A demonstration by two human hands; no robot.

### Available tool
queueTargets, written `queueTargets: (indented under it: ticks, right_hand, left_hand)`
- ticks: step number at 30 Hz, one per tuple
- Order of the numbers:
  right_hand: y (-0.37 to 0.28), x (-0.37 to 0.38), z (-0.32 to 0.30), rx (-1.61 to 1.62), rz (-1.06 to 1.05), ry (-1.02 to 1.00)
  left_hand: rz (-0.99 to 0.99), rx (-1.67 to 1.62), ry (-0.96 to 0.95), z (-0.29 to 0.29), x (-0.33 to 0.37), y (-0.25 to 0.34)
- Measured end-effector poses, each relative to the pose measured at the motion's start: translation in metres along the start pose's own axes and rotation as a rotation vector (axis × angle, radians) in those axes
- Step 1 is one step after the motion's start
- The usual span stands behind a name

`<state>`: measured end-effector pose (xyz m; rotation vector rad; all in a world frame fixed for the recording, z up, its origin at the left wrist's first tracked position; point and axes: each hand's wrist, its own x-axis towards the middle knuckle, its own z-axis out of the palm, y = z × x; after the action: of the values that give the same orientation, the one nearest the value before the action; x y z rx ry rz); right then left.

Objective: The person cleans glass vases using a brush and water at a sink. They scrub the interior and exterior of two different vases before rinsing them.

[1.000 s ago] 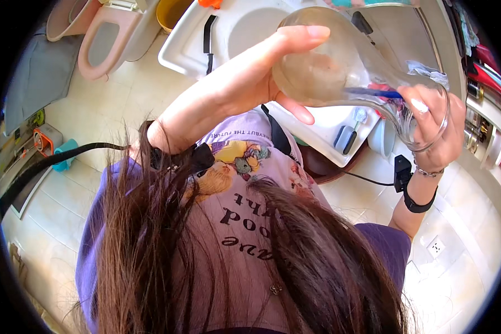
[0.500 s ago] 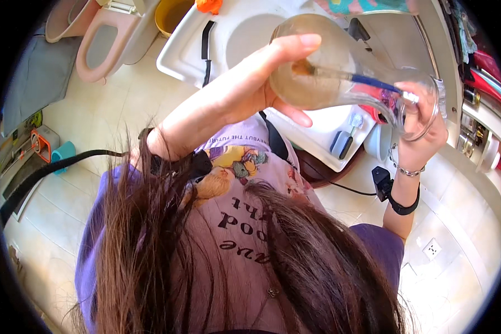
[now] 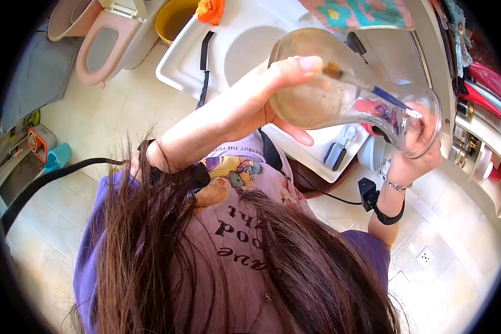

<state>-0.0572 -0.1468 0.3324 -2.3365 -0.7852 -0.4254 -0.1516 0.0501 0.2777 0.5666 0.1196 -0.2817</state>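
Note:
A clear glass vase (image 3: pixel 312 97) with a rounded body and narrower neck lies tilted above the sink, its flared mouth toward the right. My left hand (image 3: pixel 261 92) grips the rounded body, thumb on top and fingers underneath. At the mouth, my right hand (image 3: pixel 420 150) has its fingers closed on a thin brush (image 3: pixel 389 97) with a blue handle. The brush reaches into the vase, and its brownish tip sits against or near the inner wall; actual contact cannot be made out. Part of the right fingers shows through the glass.
Below the vase is a white sink (image 3: pixel 175 64). On it are a black-handled tool (image 3: pixel 205 55), an orange cloth (image 3: pixel 210 10) and a grey-black scrub brush (image 3: pixel 335 156). A patterned towel (image 3: pixel 356 12) hangs behind. Shelves with bottles (image 3: pixel 463 139) stand right; a toilet (image 3: pixel 103 47) is far left.
The brush tip has shifted right and slightly down within the vase. My right hand and forearm have moved a little left and down, while the vase has dropped slightly in view.

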Motion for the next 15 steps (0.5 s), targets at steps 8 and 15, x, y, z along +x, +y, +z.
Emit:
queueTargets:
  ticks: [8,15]
  right_hand:
    - [0.005,0.006,-0.010,0.084,-0.083,-0.253]
    - [-0.002,0.011,-0.005,0.078,-0.116,-0.214]
  left_hand:
    - [0.006,0.061,0.030,-0.001,-0.001,0.002]
    - [-0.007,0.083,-0.001,-0.001,-0.002,-0.001]
